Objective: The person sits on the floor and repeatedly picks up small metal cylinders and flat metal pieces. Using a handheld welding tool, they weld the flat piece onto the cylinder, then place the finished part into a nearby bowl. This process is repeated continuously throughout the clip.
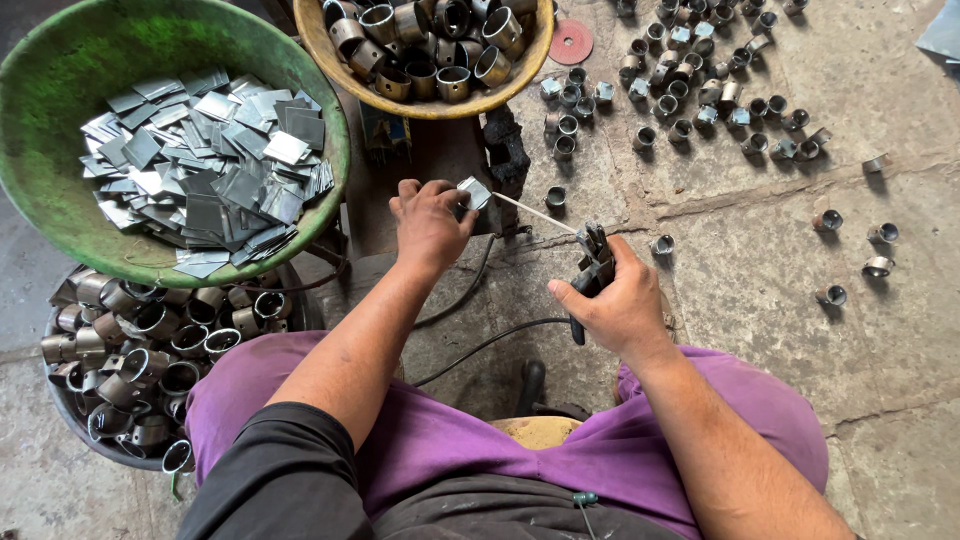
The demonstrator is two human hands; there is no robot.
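Note:
My left hand pinches a small square metal plate between thumb and fingers, just in front of a dark block on the floor. My right hand grips a black welding electrode holder with a cable trailing back toward my lap. A thin pale welding rod runs from the holder up-left, and its tip meets the plate. I am seated, purple trousers below both forearms.
A green basin of several flat metal squares sits at left. A yellow basin of metal rings lies ahead, another dark tub of rings at lower left. Several small ring pieces are scattered over the concrete floor at right, beside a red disc.

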